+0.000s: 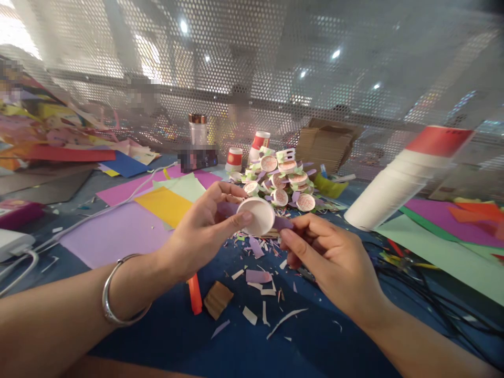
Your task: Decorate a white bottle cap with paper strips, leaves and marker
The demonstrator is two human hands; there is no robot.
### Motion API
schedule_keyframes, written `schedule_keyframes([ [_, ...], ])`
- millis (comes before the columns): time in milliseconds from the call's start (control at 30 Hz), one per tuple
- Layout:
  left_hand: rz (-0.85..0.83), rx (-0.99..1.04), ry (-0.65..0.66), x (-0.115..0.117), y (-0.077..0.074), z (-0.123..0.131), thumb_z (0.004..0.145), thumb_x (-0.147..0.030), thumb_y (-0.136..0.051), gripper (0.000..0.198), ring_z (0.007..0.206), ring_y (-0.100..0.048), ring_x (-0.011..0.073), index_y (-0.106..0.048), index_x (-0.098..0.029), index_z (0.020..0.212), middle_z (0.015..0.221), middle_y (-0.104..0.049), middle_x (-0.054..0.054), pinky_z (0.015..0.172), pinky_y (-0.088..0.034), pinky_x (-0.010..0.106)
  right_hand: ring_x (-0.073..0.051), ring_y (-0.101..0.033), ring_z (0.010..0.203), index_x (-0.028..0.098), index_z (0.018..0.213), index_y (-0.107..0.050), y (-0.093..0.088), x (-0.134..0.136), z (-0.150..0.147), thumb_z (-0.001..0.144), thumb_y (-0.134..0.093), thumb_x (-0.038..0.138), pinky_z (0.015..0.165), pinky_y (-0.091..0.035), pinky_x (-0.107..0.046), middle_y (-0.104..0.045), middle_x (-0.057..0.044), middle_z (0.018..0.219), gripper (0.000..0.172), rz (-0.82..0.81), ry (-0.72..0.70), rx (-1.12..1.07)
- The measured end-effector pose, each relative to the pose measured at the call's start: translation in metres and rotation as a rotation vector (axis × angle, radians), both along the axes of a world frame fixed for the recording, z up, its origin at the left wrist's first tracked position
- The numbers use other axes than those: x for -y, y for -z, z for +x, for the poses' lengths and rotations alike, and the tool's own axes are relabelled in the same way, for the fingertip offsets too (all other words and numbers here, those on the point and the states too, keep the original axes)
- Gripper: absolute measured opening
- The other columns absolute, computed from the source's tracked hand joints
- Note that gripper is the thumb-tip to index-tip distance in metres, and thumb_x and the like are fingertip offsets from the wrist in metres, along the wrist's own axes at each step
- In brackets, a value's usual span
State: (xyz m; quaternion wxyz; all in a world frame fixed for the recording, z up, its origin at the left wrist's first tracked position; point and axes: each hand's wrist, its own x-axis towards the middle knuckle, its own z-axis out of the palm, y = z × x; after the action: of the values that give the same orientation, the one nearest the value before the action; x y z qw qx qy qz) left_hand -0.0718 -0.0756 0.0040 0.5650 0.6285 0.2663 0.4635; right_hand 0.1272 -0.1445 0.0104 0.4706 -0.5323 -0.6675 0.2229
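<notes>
A short round white piece, like the cut-off bottom of a paper cup (260, 219), is gripped by my left hand (200, 223), the thumb pressing on its face. From its right side sticks out a purple paper strip (282, 222), pinched between the thumb and fingers of my right hand (328, 249). Some purple paper also shows by my left fingers. Just beyond my hands is a heap of similar cup pieces (280, 197) with green and purple paper tabs. Under them, paper scraps (258, 276) litter the blue table.
A tall leaning stack of paper cups (401, 176) stands at right, near black cables (425, 310). Purple paper (114, 236) and a yellow sheet (163, 206) lie at left. An orange marker (194, 295) and a cardboard bit (218, 300) are in front. Behind runs a perforated screen (252, 58).
</notes>
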Motion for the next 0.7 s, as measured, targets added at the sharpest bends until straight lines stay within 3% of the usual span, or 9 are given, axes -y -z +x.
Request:
schedule_keyframes([
  [133,-0.087,0.123,0.056,0.0018,-0.0004,0.0017,0.085,-0.030,-0.077,0.042,0.082,-0.067,0.0137,-0.048,-0.022,0.114,0.090,-0.069,0.000,0.075,-0.054,0.026,-0.012,-0.061,0.049,0.021,0.079,-0.062,0.0009,0.0000,-0.0001,0.093,-0.063,0.036,0.045,-0.049,-0.021,-0.063,0.002,0.057,0.021,-0.004,0.011,0.022],
  [300,-0.110,0.094,0.059,-0.0004,0.0030,0.0023,0.078,-0.021,-0.083,0.052,0.081,-0.069,0.0133,-0.051,-0.022,0.120,0.100,-0.069,0.001,0.072,-0.053,0.024,-0.013,-0.064,0.054,0.021,0.083,-0.065,0.0015,0.0006,0.0035,0.095,-0.062,0.038,0.050,-0.049,-0.023,-0.065,0.002,0.062,0.021,0.054,0.046,0.079],
  [500,-0.075,0.045,0.175,-0.0022,0.0085,0.0023,0.079,-0.021,-0.083,0.036,0.079,-0.067,0.0114,-0.060,-0.018,0.106,0.094,-0.068,0.000,0.071,-0.055,0.023,-0.013,-0.064,0.062,0.023,0.093,-0.067,0.0040,0.0024,0.0025,0.093,-0.066,0.035,0.056,-0.050,-0.024,-0.069,0.001,0.073,0.012,0.154,0.064,0.095],
  [700,-0.028,-0.004,0.171,0.0034,0.0053,0.0024,0.079,-0.020,-0.083,0.035,0.077,-0.064,0.0082,-0.062,-0.016,0.107,0.099,-0.066,0.001,0.069,-0.052,0.019,-0.012,-0.062,0.060,0.023,0.094,-0.066,0.0046,0.0033,0.0005,0.093,-0.067,0.030,0.058,-0.050,-0.026,-0.068,0.003,0.073,0.007,0.186,0.068,0.141],
])
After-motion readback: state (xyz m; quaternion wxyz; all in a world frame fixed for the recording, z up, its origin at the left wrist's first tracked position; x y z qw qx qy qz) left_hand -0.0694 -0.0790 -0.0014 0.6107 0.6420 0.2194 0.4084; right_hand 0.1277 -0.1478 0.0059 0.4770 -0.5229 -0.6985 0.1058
